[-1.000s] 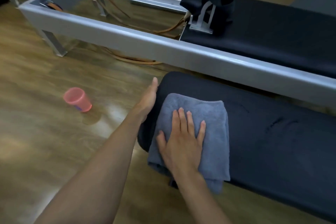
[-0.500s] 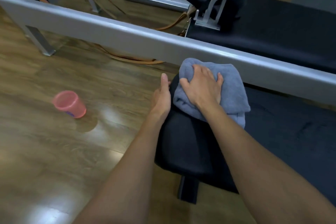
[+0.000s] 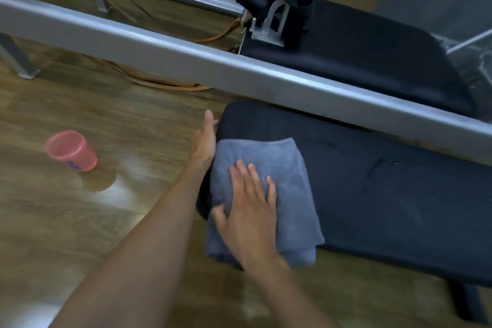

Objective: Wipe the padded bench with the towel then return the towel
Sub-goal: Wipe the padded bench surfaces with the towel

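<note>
Wipe looks under way. Right hand [image 3: 250, 218] flat on the folded towel [image 3: 290, 165], fingers spread, at the left end of the padded bench [image 3: 399, 208]; towel overhangs the near edge. Left hand [image 3: 203, 144] against the end edge, fingers straight, together. Rest of bench and towel return: likely not done.

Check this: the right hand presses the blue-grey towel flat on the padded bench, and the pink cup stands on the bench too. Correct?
No. The head view shows the pink cup on the floor, apart from the padded bench. The right hand does press the blue-grey towel flat on it.
</note>
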Motion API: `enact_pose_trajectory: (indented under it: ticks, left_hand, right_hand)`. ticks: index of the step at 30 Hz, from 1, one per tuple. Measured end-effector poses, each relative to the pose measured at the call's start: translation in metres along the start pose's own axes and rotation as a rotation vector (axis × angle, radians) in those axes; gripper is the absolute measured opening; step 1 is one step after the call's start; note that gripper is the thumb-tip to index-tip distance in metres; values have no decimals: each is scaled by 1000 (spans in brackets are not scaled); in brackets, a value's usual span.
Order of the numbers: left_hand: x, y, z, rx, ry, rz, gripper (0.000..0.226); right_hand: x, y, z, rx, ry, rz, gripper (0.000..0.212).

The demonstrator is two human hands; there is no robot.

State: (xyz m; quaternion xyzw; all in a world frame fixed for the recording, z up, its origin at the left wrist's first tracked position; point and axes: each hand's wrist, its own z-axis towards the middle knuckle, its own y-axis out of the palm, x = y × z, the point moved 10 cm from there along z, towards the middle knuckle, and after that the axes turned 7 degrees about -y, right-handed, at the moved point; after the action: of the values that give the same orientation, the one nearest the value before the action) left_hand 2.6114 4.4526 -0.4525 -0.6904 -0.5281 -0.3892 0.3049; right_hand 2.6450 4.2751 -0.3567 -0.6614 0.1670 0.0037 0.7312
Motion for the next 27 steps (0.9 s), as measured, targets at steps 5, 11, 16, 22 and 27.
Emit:
enact_pose_trajectory:
  ticks: [5, 11, 16, 22, 27]
  left_hand:
    - [18, 21, -5, -146, 61, 134, 75]
    - [75, 46, 6, 59, 404, 507, 82]
    - [86, 71, -1, 130, 698, 747, 51]
    - [78, 76, -2, 170, 675, 997, 44]
    - [81, 87, -25, 149, 687, 1197, 44]
  right_hand:
    - [31, -7, 2, -1, -12, -104, 76]
    - [81, -13, 60, 13, 44, -60, 71]
    - [150, -31, 156, 105, 131, -11, 32]
    - [156, -35, 143, 119, 157, -33, 45]
    - [138, -36, 31, 52, 116, -29, 75]
